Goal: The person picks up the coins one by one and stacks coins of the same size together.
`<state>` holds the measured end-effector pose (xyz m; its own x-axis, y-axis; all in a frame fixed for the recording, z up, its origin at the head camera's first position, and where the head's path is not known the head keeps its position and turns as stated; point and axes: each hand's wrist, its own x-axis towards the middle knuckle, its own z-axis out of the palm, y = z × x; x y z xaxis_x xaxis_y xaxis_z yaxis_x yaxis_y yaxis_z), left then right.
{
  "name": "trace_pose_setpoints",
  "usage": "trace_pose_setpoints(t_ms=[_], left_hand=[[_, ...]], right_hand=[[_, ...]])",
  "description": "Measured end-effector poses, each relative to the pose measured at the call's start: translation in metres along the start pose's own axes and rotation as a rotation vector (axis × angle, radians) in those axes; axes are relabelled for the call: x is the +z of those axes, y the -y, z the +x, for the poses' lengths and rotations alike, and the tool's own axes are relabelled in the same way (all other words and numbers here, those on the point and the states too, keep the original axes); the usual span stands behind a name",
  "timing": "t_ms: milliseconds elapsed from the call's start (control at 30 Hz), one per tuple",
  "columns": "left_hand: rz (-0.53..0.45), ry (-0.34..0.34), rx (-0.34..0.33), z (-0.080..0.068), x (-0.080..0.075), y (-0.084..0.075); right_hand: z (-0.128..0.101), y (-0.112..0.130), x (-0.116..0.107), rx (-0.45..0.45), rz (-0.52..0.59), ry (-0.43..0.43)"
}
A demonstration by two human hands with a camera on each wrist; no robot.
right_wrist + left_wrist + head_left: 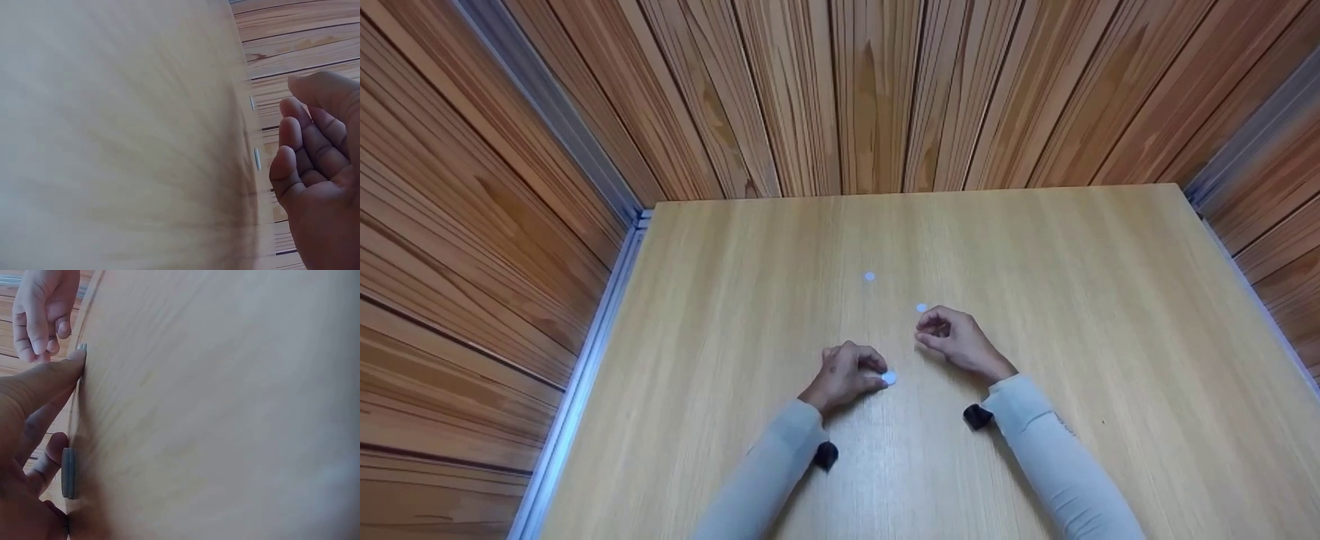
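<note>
My left hand is low over the wooden table and pinches a small white disc between thumb and index finger. In the left wrist view this disc shows edge-on at the fingertip. A thicker grey piece, like two stacked discs, stands close by the other fingers; whether they touch it is unclear, and the head view hides it. My right hand, loosely curled, holds nothing. Just beyond its fingertips lies a second white disc. Another white disc lies farther back.
The light wooden table reaches back to a plank wall. A metal rail runs along its left edge, with more planks beyond. Each wrist carries a small black camera.
</note>
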<state>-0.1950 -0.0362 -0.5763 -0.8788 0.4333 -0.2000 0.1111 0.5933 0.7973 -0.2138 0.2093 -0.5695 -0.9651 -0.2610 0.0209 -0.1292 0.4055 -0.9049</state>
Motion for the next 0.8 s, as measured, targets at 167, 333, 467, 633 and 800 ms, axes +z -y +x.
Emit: trace_pose_setpoints(t_ms=[167,333,467,633,800], left_hand=[[-0.006,-0.011,0.008,0.0,-0.001,0.0],[-0.005,-0.036,0.039,-0.003,-0.001,0.001],[0.004,-0.045,0.039,-0.004,0.001,0.001],[0.008,-0.03,0.039,-0.004,0.002,0.001],[0.017,-0.026,0.048,-0.004,0.0,0.0]], right_hand=[[0.008,0.0,-0.003,0.024,0.009,-0.016],[0.016,-0.001,-0.005,-0.007,-0.005,-0.014],[0.023,-0.001,-0.005,-0.038,-0.007,-0.027],[0.031,-0.002,-0.005,-0.025,-0.018,-0.057],[0.043,-0.001,-0.005,-0.017,-0.013,-0.067]])
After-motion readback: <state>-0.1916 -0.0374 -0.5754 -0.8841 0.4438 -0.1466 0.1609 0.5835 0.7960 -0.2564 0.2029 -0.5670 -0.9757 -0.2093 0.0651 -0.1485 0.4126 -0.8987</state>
